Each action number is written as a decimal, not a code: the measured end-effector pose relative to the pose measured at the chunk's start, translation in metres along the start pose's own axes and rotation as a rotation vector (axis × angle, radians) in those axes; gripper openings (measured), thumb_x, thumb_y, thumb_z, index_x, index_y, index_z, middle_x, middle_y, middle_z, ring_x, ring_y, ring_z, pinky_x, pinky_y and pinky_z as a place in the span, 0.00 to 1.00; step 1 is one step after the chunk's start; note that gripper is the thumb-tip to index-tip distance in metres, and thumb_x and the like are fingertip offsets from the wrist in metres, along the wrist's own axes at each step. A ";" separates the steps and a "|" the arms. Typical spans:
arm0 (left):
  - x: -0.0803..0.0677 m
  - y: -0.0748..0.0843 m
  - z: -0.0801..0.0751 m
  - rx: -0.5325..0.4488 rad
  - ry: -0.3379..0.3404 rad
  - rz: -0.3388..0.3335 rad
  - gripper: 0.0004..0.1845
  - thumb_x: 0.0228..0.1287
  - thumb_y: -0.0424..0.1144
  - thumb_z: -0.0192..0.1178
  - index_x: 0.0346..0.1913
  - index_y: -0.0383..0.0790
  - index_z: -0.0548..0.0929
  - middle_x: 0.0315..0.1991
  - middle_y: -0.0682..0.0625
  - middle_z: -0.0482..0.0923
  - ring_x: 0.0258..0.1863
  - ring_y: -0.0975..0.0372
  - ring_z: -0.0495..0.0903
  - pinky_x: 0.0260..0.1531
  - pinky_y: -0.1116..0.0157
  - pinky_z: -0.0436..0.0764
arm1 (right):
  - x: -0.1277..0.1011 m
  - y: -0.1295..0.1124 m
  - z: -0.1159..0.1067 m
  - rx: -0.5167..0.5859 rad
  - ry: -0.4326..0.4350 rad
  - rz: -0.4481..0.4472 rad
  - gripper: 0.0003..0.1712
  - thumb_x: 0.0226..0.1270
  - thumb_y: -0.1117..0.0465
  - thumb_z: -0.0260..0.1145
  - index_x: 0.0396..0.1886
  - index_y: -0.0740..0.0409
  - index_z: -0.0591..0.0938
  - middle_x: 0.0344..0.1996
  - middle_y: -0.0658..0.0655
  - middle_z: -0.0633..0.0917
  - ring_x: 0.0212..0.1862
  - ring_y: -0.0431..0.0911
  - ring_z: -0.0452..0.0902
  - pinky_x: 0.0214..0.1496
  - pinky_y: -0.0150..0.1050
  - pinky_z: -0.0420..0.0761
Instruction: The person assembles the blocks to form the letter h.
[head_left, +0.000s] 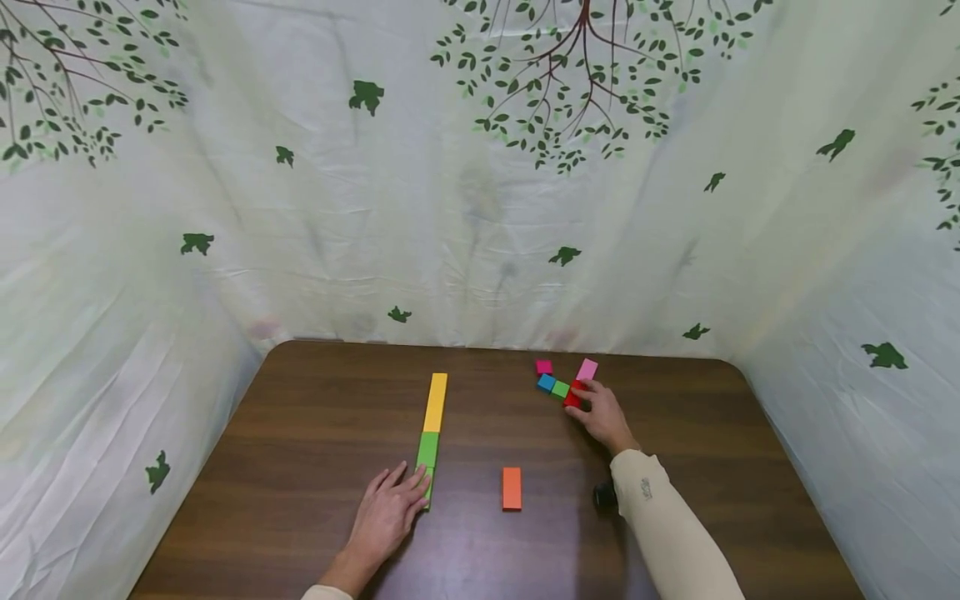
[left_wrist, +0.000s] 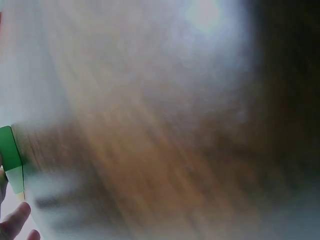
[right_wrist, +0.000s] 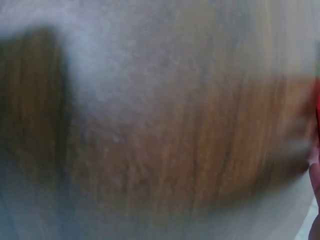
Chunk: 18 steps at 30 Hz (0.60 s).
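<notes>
In the head view my left hand (head_left: 386,512), fingers spread, touches the nearest green block (head_left: 430,492) of a straight row. Another green block (head_left: 428,448) and a long yellow stretch (head_left: 436,402) continue that row away from me. To the right, my right hand (head_left: 602,414) pinches a red block (head_left: 573,397) between thumb and fingers. Touching or close by it are a small green block (head_left: 560,389), a blue block (head_left: 547,382), a magenta block (head_left: 543,367) and a pink block (head_left: 587,369). Only fingertips show in the wrist views.
An orange block (head_left: 512,489) lies alone between the hands. A black round object (head_left: 603,497) sits beside the right sleeve. The brown wooden table (head_left: 300,433) meets a leaf-printed cloth (head_left: 480,225) at its back edge.
</notes>
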<state>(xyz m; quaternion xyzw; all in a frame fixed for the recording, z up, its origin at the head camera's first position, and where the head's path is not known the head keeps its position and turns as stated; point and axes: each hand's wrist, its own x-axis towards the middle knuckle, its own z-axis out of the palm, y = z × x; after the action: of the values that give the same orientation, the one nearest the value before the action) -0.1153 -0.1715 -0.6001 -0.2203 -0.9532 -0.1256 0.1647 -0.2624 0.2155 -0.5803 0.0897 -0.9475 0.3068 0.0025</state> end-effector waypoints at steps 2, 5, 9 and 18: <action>0.000 0.000 0.000 0.003 0.007 0.006 0.18 0.54 0.41 0.69 0.49 0.43 0.87 0.53 0.50 0.82 0.56 0.47 0.78 0.55 0.46 0.72 | 0.000 -0.001 0.001 -0.017 0.002 0.007 0.27 0.64 0.58 0.68 0.59 0.69 0.77 0.66 0.67 0.69 0.65 0.65 0.62 0.67 0.58 0.64; -0.001 0.000 0.001 0.006 0.019 0.015 0.18 0.53 0.41 0.69 0.49 0.43 0.87 0.53 0.50 0.82 0.55 0.47 0.78 0.55 0.47 0.73 | -0.001 -0.002 0.002 -0.037 0.011 0.014 0.26 0.64 0.59 0.68 0.59 0.69 0.77 0.66 0.66 0.70 0.65 0.65 0.63 0.67 0.57 0.65; -0.001 0.000 0.000 0.009 0.028 0.016 0.18 0.53 0.41 0.70 0.48 0.43 0.87 0.53 0.50 0.83 0.55 0.47 0.79 0.54 0.47 0.73 | -0.004 -0.003 0.004 -0.054 0.030 0.001 0.25 0.63 0.60 0.68 0.57 0.69 0.78 0.65 0.66 0.71 0.63 0.65 0.65 0.66 0.57 0.65; -0.001 0.000 -0.001 0.013 0.023 0.009 0.18 0.53 0.42 0.70 0.48 0.43 0.87 0.53 0.50 0.82 0.55 0.47 0.79 0.54 0.47 0.73 | -0.010 -0.001 0.009 -0.090 0.077 -0.044 0.23 0.63 0.59 0.68 0.55 0.66 0.80 0.64 0.65 0.72 0.60 0.63 0.67 0.62 0.56 0.70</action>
<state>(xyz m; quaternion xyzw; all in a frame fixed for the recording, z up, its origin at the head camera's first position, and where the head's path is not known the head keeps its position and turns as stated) -0.1137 -0.1719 -0.5999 -0.2219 -0.9511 -0.1213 0.1775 -0.2516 0.2108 -0.5878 0.0985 -0.9574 0.2669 0.0498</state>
